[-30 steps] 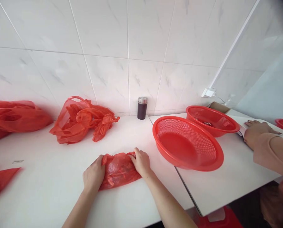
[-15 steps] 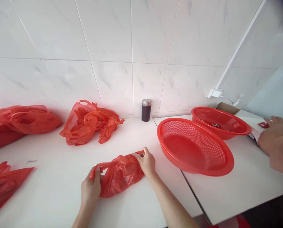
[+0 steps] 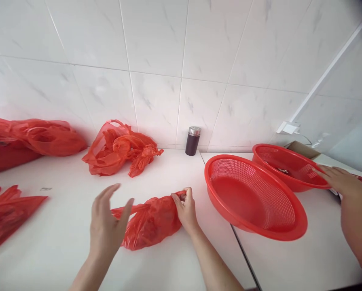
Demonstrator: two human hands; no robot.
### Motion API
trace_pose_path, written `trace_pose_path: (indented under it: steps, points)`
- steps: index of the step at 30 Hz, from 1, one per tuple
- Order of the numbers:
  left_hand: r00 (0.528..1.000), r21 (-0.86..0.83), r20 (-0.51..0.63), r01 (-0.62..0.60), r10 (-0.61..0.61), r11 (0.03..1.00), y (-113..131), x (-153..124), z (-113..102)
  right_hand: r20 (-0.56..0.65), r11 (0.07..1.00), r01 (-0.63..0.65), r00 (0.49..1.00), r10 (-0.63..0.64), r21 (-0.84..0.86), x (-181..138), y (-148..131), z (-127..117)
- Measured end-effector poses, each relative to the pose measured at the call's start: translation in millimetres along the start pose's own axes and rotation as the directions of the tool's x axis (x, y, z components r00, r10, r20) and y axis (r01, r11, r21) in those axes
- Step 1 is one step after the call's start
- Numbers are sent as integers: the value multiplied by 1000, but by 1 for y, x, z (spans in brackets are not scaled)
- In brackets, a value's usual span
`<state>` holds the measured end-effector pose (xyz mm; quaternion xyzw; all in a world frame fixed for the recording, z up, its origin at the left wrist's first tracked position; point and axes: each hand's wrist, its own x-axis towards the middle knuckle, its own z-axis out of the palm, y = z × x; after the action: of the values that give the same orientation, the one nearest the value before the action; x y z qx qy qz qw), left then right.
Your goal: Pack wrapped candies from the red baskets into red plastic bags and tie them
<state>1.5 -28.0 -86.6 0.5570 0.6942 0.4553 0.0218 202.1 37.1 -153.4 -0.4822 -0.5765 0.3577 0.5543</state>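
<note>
A crumpled red plastic bag [image 3: 155, 222] lies on the white table in front of me. My right hand [image 3: 185, 210] pinches its upper right corner between thumb and fingers. At the bag's left end, my left hand [image 3: 108, 222] is raised, thumb and fingers apart, with nothing in its grasp. Part of the bag's left strap passes behind that hand, and I cannot tell whether they touch. What the bag contains, if anything, does not show.
Right of the bag stands a red perforated basket [image 3: 238, 194], with a second red basket [image 3: 293, 173] behind it holding small items. A co-worker's hand [image 3: 338, 180] reaches to that rim. A dark flask [image 3: 193, 141] and more red bags [image 3: 120, 149] stand along the tiled wall.
My left hand has let go of the bag's left end, opened and lifted to the left. The right hand keeps its pinch. The co-worker's hand has come to the back basket.
</note>
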Motion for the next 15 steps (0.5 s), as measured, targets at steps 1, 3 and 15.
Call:
trace_pose_path:
  steps: [1, 3, 15]
  points:
    - [995, 48, 62, -86, 83, 995, 7, 1, 5, 3, 1000, 8, 1000, -8, 16, -1, -1, 0]
    - [937, 90, 315, -187, 150, 978, 16, 0, 20, 0, 999, 34, 999, -34, 30, -2, -4, 0]
    - [779, 37, 622, 69, -77, 997, 18, 41, 3, -33, 997, -22, 999, 24, 73, -2, -13, -9]
